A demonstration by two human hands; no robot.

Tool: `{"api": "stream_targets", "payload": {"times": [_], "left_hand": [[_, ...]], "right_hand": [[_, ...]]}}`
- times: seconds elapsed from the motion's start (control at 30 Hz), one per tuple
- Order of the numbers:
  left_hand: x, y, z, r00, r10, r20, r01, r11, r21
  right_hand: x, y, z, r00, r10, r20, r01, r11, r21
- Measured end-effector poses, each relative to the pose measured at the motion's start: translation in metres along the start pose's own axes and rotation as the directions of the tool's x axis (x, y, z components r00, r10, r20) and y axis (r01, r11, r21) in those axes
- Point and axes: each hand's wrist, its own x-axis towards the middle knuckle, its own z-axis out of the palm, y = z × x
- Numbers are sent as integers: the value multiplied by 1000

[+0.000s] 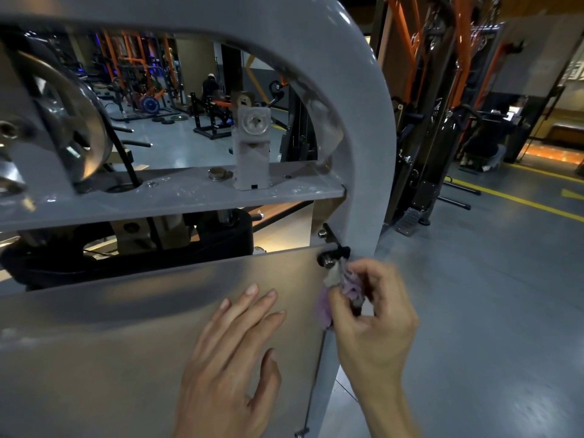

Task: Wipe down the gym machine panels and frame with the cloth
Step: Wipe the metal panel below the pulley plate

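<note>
Smooth matte grey panel [126, 343] sitting inside thick curved grey frame [363, 153]. Left hand [227, 368] lying flat on panel, fingers straight and spread. Right hand [373, 311] pinching crumpled lilac cloth [344, 289] with curled fingers, pressing it at panel's upper right corner just below black bracket [333, 256].

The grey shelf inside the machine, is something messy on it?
Yes. The grey shelf has pale specks and smears near its right end, like dust or chipped paint. The right hand with the cloth is lower down, beside the panel.
</note>
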Motion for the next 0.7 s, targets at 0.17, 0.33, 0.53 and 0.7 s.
{"api": "stream_targets", "payload": {"times": [0.17,0.33,0.53,0.7], "left_hand": [[0,1,1,1000,-4,-10,4,1000,-1],[-1,4,3,1000,-17,-18,17,1000,-4],[-2,4,1,1000,-23,7,23,1000,0],[-2,5,1,1000,-23,13,23,1000,2]], "right_hand": [[-17,11,-11,965,261,1,-260,961,99],[-5,6,-20,920,391,25,-385,889,248],[-7,-10,-2,953,302,-13,-294,938,181],[-9,-14,2,992,125,-18,-123,989,85]]}}
